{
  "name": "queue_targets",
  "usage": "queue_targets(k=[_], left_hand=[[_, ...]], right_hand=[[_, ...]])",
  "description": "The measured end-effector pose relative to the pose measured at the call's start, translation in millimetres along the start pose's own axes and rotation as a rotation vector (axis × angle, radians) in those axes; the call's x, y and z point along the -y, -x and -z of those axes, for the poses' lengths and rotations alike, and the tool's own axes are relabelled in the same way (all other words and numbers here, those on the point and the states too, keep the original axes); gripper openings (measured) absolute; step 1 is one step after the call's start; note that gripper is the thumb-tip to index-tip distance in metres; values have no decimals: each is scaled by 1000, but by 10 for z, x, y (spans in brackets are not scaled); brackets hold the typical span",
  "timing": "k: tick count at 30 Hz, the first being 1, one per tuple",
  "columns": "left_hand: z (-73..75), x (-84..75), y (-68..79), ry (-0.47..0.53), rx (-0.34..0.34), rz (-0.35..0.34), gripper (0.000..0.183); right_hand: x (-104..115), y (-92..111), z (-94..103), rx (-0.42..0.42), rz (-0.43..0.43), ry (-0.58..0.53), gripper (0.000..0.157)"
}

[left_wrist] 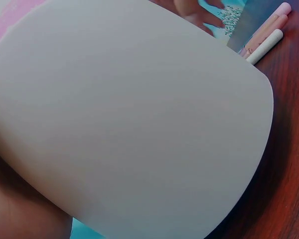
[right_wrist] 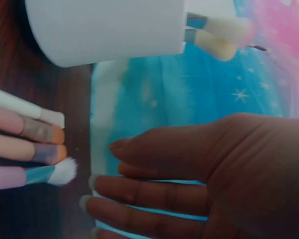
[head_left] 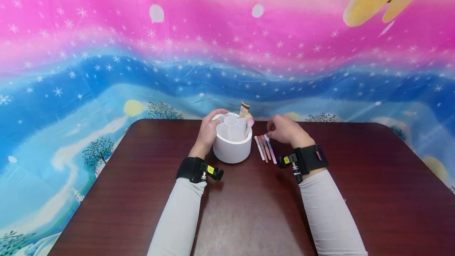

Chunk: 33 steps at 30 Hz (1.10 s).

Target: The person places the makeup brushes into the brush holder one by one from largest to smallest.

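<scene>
A round white brush holder (head_left: 232, 151) with clear divided compartments stands on the table. My left hand (head_left: 207, 132) grips its left side, with the thumb over the rim. Makeup brushes (head_left: 246, 113) stick up from the holder's right part; their bristle heads (right_wrist: 229, 31) show in the right wrist view. Several more makeup brushes lie side by side to the right of the holder, among them a white one (right_wrist: 17, 102) and a pink one (right_wrist: 7, 178) with pale bristles. Just beyond their bristle ends is my right hand (head_left: 287, 130), fingers loosely extended, holding nothing.
The dark wooden table (head_left: 234, 212) runs back to a colourful hanging cloth (head_left: 227, 58) close behind the holder. Each wrist wears a black strap with a small camera mount, the right one (head_left: 311, 158) near the lying brushes.
</scene>
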<state>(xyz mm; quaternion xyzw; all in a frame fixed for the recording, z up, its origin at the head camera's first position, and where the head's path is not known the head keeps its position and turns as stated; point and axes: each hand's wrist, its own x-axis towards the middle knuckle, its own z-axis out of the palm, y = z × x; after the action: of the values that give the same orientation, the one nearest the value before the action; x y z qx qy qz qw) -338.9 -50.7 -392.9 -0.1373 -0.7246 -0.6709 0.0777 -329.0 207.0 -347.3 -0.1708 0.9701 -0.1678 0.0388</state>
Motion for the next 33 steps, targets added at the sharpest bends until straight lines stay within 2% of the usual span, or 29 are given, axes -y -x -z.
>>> queue_targets(k=[4,12,16,23,29,33], left_hand=[[-2,4,-3,-4,-3,-1,41],[-1,7,-1,10,2,-1,41],[-2,3,-3,8,-1,-1,42],[-3,1,-5,11,-5,2,42],[-6,6,-8,23,1,5,41],[-8,10,-9,24,3,7,40]], right_hand=[[-30,-9,-53,63,-49,12,8],[-35,-12,-151,181,-141,-21,7],[-35,-4,-178,212,-164,-20,7],[-79,-20,-200,202,-201,30,27],[-99,-10,-182,169,-209,121,9],[-115,3,-148,105,-182,139,11]])
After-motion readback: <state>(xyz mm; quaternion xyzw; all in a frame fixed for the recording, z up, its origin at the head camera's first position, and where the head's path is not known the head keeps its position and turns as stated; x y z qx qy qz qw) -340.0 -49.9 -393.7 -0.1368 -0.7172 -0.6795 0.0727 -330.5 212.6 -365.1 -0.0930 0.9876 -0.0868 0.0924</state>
